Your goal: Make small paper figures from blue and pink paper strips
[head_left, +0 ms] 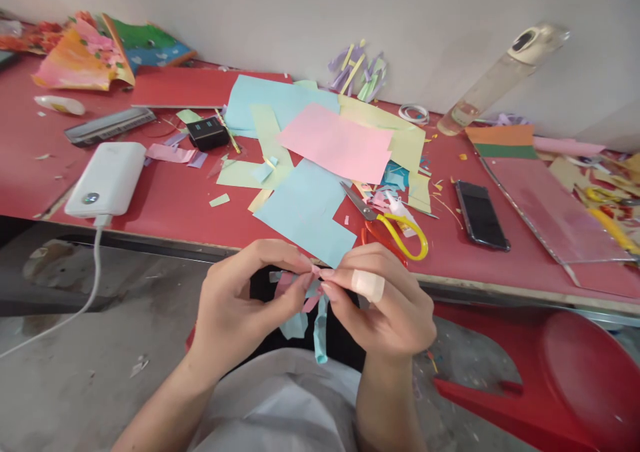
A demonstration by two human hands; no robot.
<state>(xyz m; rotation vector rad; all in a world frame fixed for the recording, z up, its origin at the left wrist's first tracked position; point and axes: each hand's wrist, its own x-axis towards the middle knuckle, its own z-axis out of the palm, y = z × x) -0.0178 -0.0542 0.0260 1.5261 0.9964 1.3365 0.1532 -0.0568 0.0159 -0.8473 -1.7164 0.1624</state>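
Just off the table's front edge, my left hand (255, 292) pinches a small piece of pink paper (315, 270) between thumb and forefinger. Fingertips of my right hand (385, 299), which has a white bandage (369, 285) round one finger, close on the same pink paper from the other side. Below the fingers hang blue paper strips (321, 335), one of them rolled into a tube, along with some pink bits. More paper scraps lie on my lap, partly hidden by my hands. Yellow-handled scissors (387, 221) lie on the table beyond my right hand.
On the red table (200, 212) lie blue paper (305, 205), pink paper (340, 142), a white power bank (107, 179) with a cable, a black phone (481, 214) and many scraps. A clear bottle (495, 82) leans against the wall. A red chair (585, 365) stands at right.
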